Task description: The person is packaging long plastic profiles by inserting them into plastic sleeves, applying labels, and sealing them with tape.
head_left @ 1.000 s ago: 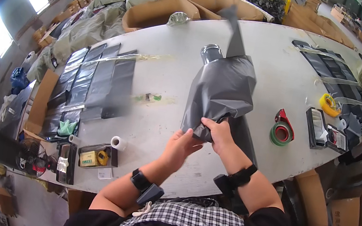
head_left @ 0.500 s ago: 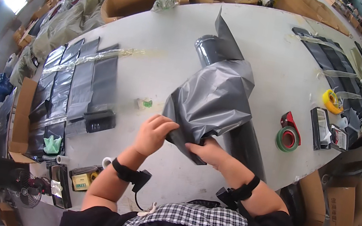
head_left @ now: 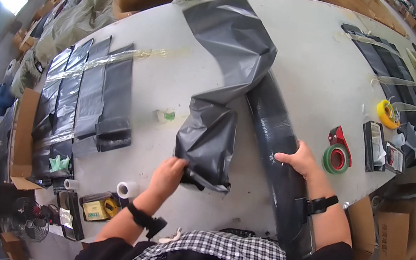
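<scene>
"What's changing?"

"The left hand (head_left: 165, 177) is pinching the near-left corner of the long, crumpled grey plastic bag (head_left: 237, 74). The right hand (head_left: 303, 160) is no longer holding it; it's spreading, thumb wide, over the long, glossy, dark plastic bundle (head_left: 275, 142)."

"So the hands are dividing between two pieces?"

"Yes. The bag is stretching away from the left hand, toward the white table's (head_left: 311, 48) far edge."

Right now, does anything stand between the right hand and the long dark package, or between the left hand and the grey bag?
Nothing visible. The left hand grips the near end of the grey bag, and the right hand touches the long dark package. The bag overlaps the package's far end, away from that hand.
</scene>
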The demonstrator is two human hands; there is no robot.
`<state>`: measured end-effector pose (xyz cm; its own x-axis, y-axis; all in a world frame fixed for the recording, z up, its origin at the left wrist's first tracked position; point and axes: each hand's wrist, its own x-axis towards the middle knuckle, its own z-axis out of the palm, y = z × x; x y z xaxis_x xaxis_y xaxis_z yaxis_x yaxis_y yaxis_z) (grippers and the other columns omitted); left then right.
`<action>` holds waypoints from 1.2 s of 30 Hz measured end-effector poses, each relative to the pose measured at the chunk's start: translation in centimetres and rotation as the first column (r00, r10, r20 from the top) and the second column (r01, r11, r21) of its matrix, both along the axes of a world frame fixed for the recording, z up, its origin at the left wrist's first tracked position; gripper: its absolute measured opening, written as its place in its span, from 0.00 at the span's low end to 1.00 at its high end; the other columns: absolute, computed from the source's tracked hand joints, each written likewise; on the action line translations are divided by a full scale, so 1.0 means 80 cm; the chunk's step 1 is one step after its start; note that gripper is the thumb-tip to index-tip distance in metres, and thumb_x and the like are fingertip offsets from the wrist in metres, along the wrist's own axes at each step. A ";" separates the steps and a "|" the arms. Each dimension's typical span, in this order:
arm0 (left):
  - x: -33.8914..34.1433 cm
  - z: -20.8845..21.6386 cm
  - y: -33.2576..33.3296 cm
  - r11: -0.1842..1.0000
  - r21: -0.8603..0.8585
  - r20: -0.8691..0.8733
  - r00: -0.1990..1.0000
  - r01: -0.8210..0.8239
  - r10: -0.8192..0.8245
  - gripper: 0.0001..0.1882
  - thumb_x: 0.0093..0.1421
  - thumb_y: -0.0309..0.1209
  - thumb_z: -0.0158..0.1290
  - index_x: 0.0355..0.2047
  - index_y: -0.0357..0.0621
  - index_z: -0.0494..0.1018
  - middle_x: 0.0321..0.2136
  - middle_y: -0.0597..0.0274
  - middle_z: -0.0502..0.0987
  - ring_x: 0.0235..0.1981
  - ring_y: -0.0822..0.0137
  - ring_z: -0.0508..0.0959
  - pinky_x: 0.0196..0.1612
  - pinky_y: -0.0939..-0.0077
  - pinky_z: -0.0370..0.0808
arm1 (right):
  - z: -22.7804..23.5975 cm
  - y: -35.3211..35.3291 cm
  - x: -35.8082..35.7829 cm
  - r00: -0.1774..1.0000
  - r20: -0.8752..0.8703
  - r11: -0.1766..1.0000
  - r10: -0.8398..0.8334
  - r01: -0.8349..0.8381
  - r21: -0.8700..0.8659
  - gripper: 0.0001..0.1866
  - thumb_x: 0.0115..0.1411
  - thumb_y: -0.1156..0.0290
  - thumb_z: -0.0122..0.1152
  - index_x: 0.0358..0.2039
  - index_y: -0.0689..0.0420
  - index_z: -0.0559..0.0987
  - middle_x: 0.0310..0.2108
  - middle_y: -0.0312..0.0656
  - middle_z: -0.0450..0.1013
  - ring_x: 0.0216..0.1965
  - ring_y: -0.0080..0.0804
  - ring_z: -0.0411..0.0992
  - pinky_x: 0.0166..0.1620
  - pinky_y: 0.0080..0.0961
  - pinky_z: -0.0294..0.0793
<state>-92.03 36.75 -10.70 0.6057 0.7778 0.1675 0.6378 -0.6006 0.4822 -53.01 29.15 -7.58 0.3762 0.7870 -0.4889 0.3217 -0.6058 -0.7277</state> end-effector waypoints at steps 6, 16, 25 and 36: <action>0.043 0.012 0.034 0.996 0.086 0.060 0.998 0.030 -0.035 0.07 0.53 0.25 0.53 0.34 0.46 0.71 0.30 0.58 0.73 0.35 0.54 0.73 0.38 0.63 0.71 | 0.016 -0.153 -0.008 0.653 -0.750 0.973 -0.109 0.225 0.054 0.41 0.35 0.66 0.75 0.52 0.64 0.68 0.42 0.45 0.73 0.42 0.36 0.74 0.47 0.32 0.74; 0.161 0.045 0.021 0.884 0.422 0.020 0.972 0.202 -0.232 0.08 0.52 0.25 0.50 0.34 0.50 0.72 0.32 0.64 0.73 0.38 0.60 0.73 0.40 0.65 0.69 | 0.098 -0.430 -0.104 0.666 -0.631 0.848 -0.398 0.529 0.024 0.50 0.27 0.65 0.80 0.53 0.63 0.65 0.46 0.38 0.70 0.47 0.26 0.69 0.52 0.24 0.65; 0.253 0.070 0.071 0.942 -0.328 0.022 0.997 0.074 -0.071 0.08 0.55 0.28 0.55 0.35 0.42 0.78 0.25 0.62 0.79 0.27 0.70 0.77 0.31 0.75 0.73 | 0.071 -0.490 -0.099 0.761 -0.611 0.931 -0.216 0.349 0.106 0.49 0.22 0.75 0.76 0.52 0.58 0.65 0.44 0.35 0.69 0.47 0.25 0.66 0.53 0.24 0.64; 0.231 0.024 0.067 0.870 -0.284 0.063 0.913 0.404 -0.403 0.07 0.61 0.29 0.50 0.37 0.42 0.74 0.30 0.57 0.75 0.32 0.63 0.74 0.40 0.73 0.71 | 0.028 -0.513 -0.080 0.784 -0.610 0.990 -0.116 0.138 -0.010 0.46 0.29 0.70 0.80 0.51 0.60 0.66 0.45 0.36 0.68 0.47 0.25 0.65 0.55 0.25 0.62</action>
